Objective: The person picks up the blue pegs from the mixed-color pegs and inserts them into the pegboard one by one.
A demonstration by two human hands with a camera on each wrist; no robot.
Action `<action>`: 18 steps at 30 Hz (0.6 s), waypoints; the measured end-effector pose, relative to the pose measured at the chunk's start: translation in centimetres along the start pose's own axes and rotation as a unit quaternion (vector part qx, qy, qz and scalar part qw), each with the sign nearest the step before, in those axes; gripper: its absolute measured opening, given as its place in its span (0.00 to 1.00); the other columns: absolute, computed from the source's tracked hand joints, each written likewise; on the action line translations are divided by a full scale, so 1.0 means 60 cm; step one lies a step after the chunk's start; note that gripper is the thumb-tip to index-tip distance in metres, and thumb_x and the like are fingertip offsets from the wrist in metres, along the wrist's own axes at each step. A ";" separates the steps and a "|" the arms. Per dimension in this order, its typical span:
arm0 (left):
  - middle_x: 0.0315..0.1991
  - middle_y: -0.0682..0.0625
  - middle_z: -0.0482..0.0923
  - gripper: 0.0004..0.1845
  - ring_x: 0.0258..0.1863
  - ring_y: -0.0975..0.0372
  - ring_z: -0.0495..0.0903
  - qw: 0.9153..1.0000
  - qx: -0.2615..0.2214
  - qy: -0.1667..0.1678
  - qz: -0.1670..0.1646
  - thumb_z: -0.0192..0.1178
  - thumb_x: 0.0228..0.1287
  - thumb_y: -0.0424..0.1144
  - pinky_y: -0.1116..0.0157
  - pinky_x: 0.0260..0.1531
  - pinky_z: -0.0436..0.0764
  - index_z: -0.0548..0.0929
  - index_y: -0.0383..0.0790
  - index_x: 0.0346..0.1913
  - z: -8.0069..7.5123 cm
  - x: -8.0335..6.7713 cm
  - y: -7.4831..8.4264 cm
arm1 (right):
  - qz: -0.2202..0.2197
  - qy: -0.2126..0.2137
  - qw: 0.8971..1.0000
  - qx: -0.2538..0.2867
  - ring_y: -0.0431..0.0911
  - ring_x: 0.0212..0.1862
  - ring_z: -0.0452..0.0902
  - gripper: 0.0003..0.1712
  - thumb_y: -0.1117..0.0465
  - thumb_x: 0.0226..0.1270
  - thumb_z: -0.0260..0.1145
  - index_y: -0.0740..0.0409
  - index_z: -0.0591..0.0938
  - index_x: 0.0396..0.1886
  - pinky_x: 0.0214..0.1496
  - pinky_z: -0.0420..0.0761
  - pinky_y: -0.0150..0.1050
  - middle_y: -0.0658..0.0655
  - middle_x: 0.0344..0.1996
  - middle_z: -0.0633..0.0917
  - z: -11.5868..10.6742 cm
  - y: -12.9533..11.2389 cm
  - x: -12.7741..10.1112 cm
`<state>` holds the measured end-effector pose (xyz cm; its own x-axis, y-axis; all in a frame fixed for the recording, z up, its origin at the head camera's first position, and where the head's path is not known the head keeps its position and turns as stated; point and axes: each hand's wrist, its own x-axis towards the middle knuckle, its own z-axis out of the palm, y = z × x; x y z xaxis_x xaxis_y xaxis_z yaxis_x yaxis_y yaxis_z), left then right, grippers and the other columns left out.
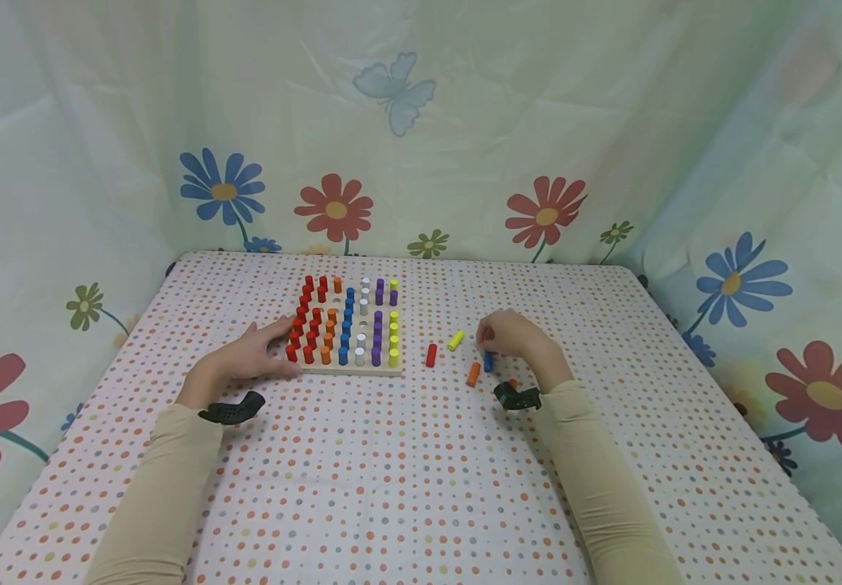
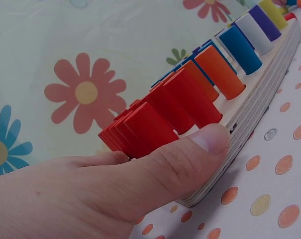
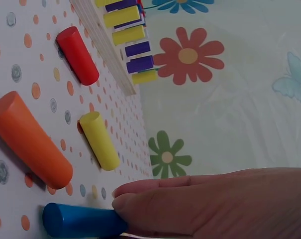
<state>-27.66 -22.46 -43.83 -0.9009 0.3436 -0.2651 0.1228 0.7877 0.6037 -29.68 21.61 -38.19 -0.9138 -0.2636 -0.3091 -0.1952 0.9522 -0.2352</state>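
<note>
A wooden pegboard (image 1: 348, 370) stands left of centre, with rows of red, orange, blue, white, purple and yellow pegs. My left hand (image 1: 249, 351) holds its near left corner, the thumb (image 2: 210, 142) over the front edge beside the red pegs (image 2: 150, 130) and the fingers along the left side. To the right of the board, my right hand (image 1: 512, 335) pinches one end of a blue peg (image 3: 80, 220) at the tabletop; its fingertips are partly hidden. Nearby on the cloth lie a red peg (image 1: 431, 355), a yellow peg (image 1: 456, 340) and an orange peg (image 1: 474, 374).
A dotted cloth (image 1: 362, 487) covers the table. Another orange piece (image 1: 513, 383) shows partly behind the right wrist's black camera (image 1: 518, 397). Some holes between the board's pegs are bare. A flowered curtain (image 1: 457, 122) hangs behind the table and at both sides.
</note>
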 end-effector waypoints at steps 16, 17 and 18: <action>0.77 0.43 0.39 0.65 0.76 0.46 0.30 1.000 -0.001 -0.001 -0.012 0.66 0.40 0.72 0.43 0.71 0.26 0.45 0.47 0.76 0.002 -0.001 0.002 | -0.016 0.000 1.000 0.027 0.44 0.35 0.76 0.11 0.61 0.68 0.60 0.59 0.86 0.43 0.39 0.79 0.36 0.54 0.36 0.86 -0.010 0.009 -0.003; 0.77 0.43 0.39 0.65 0.76 0.45 0.30 1.000 -0.003 -0.001 -0.012 0.66 0.40 0.72 0.43 0.71 0.26 0.45 0.47 0.76 0.002 -0.001 0.002 | -0.017 0.001 0.999 0.027 0.44 0.35 0.76 0.11 0.61 0.68 0.60 0.59 0.86 0.43 0.39 0.79 0.36 0.54 0.36 0.86 -0.010 0.010 -0.004; 0.77 0.43 0.39 0.65 0.75 0.45 0.29 1.000 -0.004 -0.001 -0.013 0.66 0.39 0.72 0.42 0.71 0.26 0.45 0.47 0.76 0.001 0.000 0.002 | -0.019 0.000 0.999 0.027 0.44 0.35 0.77 0.11 0.61 0.68 0.60 0.59 0.86 0.43 0.38 0.79 0.36 0.54 0.35 0.86 -0.011 0.010 -0.005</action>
<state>-27.58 -22.33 -43.82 -0.9030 0.3245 -0.2818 0.0964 0.7918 0.6031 -29.79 22.38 -37.64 -0.9065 -0.2988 -0.2982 -0.2097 0.9318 -0.2962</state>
